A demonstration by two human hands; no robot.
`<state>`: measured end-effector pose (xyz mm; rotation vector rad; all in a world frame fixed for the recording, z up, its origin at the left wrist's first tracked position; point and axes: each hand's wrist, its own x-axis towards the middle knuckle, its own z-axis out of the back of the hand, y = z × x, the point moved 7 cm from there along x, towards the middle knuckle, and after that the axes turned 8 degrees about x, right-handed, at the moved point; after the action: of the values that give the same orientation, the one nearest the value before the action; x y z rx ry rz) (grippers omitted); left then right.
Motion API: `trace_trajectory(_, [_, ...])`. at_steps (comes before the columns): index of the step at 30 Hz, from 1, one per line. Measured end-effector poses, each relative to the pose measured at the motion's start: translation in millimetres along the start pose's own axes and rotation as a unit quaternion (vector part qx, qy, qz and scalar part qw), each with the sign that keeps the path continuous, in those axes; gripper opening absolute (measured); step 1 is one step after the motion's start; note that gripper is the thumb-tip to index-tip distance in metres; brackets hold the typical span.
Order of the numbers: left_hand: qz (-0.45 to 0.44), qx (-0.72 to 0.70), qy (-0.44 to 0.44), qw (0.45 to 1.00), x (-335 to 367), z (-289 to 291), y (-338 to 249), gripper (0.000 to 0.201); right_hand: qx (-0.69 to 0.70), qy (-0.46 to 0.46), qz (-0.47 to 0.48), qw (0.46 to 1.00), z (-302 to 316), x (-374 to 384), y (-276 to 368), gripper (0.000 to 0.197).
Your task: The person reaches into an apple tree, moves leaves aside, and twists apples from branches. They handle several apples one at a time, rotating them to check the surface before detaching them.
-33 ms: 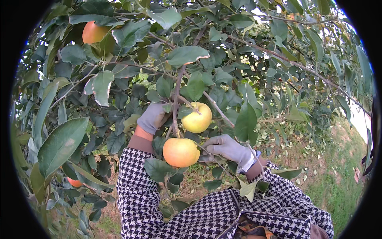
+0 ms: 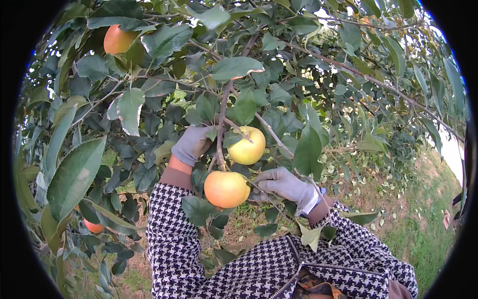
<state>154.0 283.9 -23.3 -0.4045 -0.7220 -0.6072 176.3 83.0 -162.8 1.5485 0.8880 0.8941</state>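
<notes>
Two apples hang close together from a brown branch [image 2: 222,112]: a yellow one [image 2: 247,146] above and a yellow-red one [image 2: 226,190] just below it. My left hand [image 2: 191,145], in a grey glove, reaches in among the leaves left of the branch, level with the upper apple. Its fingertips are hidden behind the branch and foliage, so what it touches does not show. To the right of the lower apple, my right hand [image 2: 286,187], gloved too, is closed with thumb and fingers together at a thin twig [image 2: 275,203]. A gap separates it from both apples.
Another apple [image 2: 118,40] hangs at the upper left, and a red one [image 2: 93,226] shows lower left. A large leaf [image 2: 75,177] stands close on the left. A long branch [image 2: 368,77] crosses the upper right. Grass [image 2: 423,229] with fallen leaves lies below.
The large leaves at the left have swayed slightly downward and left. The lower apple has shifted up a touch. Both hands stay almost where they were.
</notes>
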Motion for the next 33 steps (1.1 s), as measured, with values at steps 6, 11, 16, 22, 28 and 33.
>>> trace_trajectory(6, [-0.046,0.187,0.046,0.98,-2.5,-0.2,-3.9,0.025,0.03,-0.004,-0.006,1.0,-6.1,3.8,4.8,0.024])
trace_trajectory(11, [0.165,-0.646,-0.008,0.746,0.4,-43.6,15.6,0.047,0.061,-0.019,-0.018,0.998,1.0,2.5,-2.9,0.022])
trace_trajectory(16, [0.033,-0.39,-0.037,0.92,-13.7,-56.6,57.5,0.033,0.043,-0.002,-0.017,0.999,-3.0,9.5,-2.2,0.027])
trace_trajectory(22, [0.069,-0.512,-0.036,0.856,6.3,-68.4,53.3,0.034,0.047,-0.026,-0.011,0.998,1.5,5.0,0.8,0.024])
trace_trajectory(28, [0.074,-0.395,-0.121,0.908,-0.5,-74.7,76.3,0.031,0.053,-0.014,-0.018,0.998,-7.3,2.2,9.4,0.023])
trace_trajectory(33, [0.075,-0.46,-0.077,0.882,2.0,-47.2,11.1,0.025,0.041,-0.013,-0.024,0.999,-0.9,0.6,-0.5,0.025])
